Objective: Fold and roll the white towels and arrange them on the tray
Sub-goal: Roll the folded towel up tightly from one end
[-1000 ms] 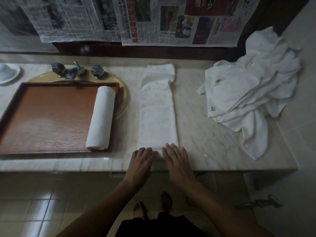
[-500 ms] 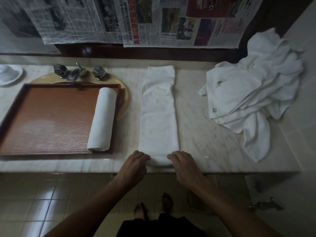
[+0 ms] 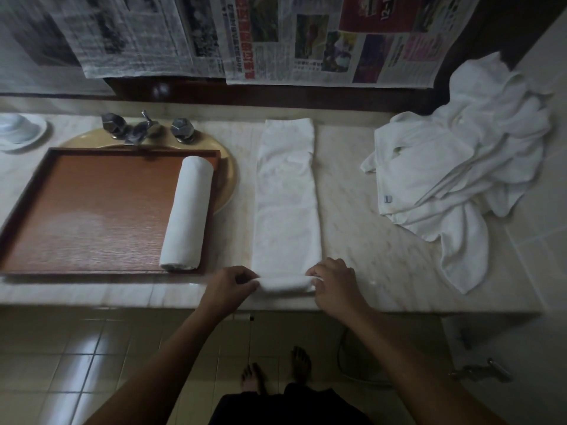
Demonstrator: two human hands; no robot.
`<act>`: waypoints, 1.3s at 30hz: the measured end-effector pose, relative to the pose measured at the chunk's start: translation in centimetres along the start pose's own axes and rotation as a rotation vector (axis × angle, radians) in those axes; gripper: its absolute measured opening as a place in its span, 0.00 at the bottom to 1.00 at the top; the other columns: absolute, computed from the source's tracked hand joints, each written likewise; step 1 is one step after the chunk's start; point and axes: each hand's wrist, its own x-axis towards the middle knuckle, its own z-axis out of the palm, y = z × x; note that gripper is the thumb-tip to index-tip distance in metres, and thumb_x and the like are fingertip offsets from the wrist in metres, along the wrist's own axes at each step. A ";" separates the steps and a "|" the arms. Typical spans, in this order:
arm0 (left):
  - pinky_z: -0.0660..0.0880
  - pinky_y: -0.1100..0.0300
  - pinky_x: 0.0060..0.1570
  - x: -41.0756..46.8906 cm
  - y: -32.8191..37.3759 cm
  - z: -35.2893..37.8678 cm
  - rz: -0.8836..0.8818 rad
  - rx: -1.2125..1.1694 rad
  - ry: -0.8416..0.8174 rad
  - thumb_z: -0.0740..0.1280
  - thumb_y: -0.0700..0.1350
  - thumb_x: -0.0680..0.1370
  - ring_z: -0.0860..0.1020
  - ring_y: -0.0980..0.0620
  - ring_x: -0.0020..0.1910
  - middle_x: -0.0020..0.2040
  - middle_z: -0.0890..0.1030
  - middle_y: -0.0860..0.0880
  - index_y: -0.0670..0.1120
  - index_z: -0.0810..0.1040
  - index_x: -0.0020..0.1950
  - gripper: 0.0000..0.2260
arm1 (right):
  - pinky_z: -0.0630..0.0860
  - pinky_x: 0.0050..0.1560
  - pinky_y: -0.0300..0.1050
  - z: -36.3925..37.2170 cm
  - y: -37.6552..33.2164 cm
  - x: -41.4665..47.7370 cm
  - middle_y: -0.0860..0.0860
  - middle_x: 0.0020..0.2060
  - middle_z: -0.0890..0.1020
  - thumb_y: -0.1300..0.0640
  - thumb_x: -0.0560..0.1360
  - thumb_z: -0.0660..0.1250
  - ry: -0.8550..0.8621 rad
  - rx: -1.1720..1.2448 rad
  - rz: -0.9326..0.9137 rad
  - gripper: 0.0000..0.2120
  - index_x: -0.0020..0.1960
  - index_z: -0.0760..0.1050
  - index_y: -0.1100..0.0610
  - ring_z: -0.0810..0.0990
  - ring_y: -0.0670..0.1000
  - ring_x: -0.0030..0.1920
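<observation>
White towel (image 3: pixel 287 210) in two curled hands (image 3: pixel 228 283) (image 3: pixel 334 283)

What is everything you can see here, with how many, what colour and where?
counter: one, pale marble, across the middle.
sink: one, yellowish, counter's left.
tray: one, brown, over the sink.
rolled towel: one, white, on the tray's right side.
folded towel: one, white, mid-counter, near end partly rolled.
towel pile: one, white, counter's right end.
tap: one, silver, behind the tray.
dish: one, white, far left.
newspapers: several, on the wall.
feet: two, bare, on the floor.
left hand, right hand: both grip the folded towel's rolled end.
</observation>
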 end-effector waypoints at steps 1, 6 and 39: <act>0.78 0.62 0.46 0.1 0.1 -0.1 -0.009 0.003 -0.005 0.74 0.49 0.77 0.82 0.63 0.47 0.46 0.85 0.58 0.53 0.86 0.53 0.06 | 0.68 0.55 0.48 0.2 -0.6 -0.1 0.46 0.59 0.78 0.64 0.74 0.68 0.041 -0.017 -0.020 0.18 0.61 0.79 0.49 0.73 0.52 0.59; 0.81 0.58 0.49 0.9 0.5 -0.5 -0.055 0.012 -0.059 0.74 0.49 0.78 0.83 0.58 0.47 0.48 0.86 0.54 0.50 0.86 0.54 0.07 | 0.73 0.60 0.53 4.1 -1.8 -3.0 0.54 0.63 0.80 0.63 0.74 0.66 0.174 -0.096 -0.280 0.22 0.67 0.78 0.56 0.77 0.57 0.61; 0.65 0.65 0.40 1.5 1.4 2.6 0.144 0.231 -0.049 0.69 0.48 0.80 0.75 0.52 0.49 0.47 0.77 0.53 0.48 0.85 0.54 0.08 | 0.73 0.64 0.58 4.9 -3.0 -5.1 0.56 0.65 0.79 0.60 0.75 0.70 0.273 -0.144 -0.235 0.22 0.69 0.77 0.56 0.77 0.59 0.64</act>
